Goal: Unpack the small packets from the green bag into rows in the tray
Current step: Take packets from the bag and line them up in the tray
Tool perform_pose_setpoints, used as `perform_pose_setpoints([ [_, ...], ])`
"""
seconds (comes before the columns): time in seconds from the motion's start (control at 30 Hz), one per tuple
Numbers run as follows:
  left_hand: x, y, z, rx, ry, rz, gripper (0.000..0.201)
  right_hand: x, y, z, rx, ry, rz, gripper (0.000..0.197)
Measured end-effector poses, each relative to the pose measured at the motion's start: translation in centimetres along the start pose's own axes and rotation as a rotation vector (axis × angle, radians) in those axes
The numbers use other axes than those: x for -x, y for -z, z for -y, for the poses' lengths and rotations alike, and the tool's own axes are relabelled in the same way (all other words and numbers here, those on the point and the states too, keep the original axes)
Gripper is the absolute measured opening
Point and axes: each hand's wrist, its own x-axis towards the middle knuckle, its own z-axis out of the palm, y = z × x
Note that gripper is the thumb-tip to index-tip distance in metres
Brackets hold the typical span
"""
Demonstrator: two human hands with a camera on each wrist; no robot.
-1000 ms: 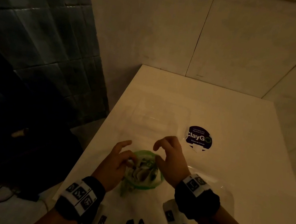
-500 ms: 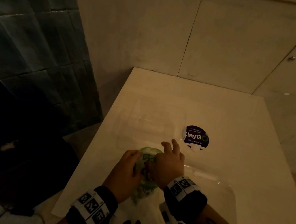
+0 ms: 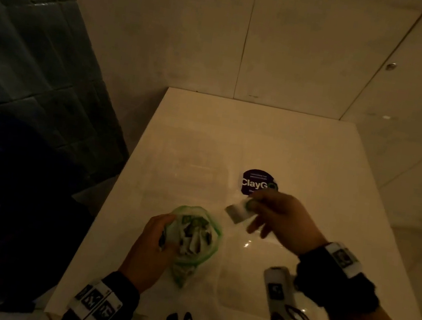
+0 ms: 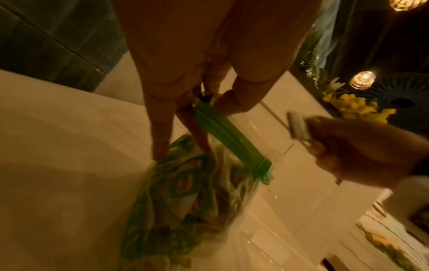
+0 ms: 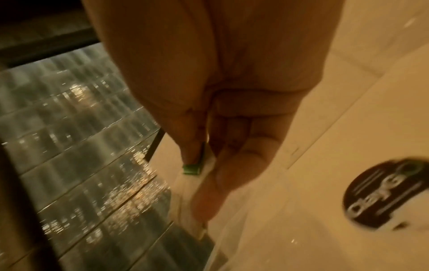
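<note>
On the white table [image 3: 314, 158] stands the green zip bag [image 3: 193, 242], its mouth open and stuffed with small packets. My left hand [image 3: 166, 232] grips the bag's left side; in the left wrist view its fingers [image 4: 160, 146] pinch the green zip rim [image 4: 223, 132]. To the right of the bag, above the table, my right hand [image 3: 252, 207] pinches one small white packet [image 3: 237, 213] with a green mark [image 5: 192, 168]. The clear tray [image 3: 188, 173] lies just beyond the bag, faint in the dim light, and I cannot make out any contents.
A round dark "ClayGo" sticker [image 3: 258, 184] sits on the table right of the tray. Another clear plastic piece [image 3: 249, 283] lies near my right wrist. The table's left edge [image 3: 120, 173] drops beside a dark tiled wall [image 3: 27, 64]. Pale cabinet doors [image 3: 316, 52] stand behind.
My right hand has come out of the bag's mouth and moved up and to the right with one packet. The left hand still grips the bag.
</note>
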Motion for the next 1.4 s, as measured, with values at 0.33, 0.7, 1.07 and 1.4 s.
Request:
perform_pose_setpoints([
  [0.33,0.7,-3.9,0.2,0.162,0.163,-0.048,0.056,-0.4,10.3,-11.6,0.747,-0.301,0.204,0.010],
  [0.7,1.1,-5.4,-0.6,0.022,0.122,-0.112,0.060,-2.0,10.1,-14.6,1.029,-0.138,0.208,0.015],
  [1.07,0.8,-6.1,-1.8,-0.013,0.147,-0.133,0.055,-2.5,12.8,-14.3,0.919,-0.230,0.337,0.023],
  [1.4,0.4,-5.7,-1.6,-0.033,0.166,-0.106,0.058,-2.7,11.7,-15.5,0.995,-0.080,0.233,0.016],
])
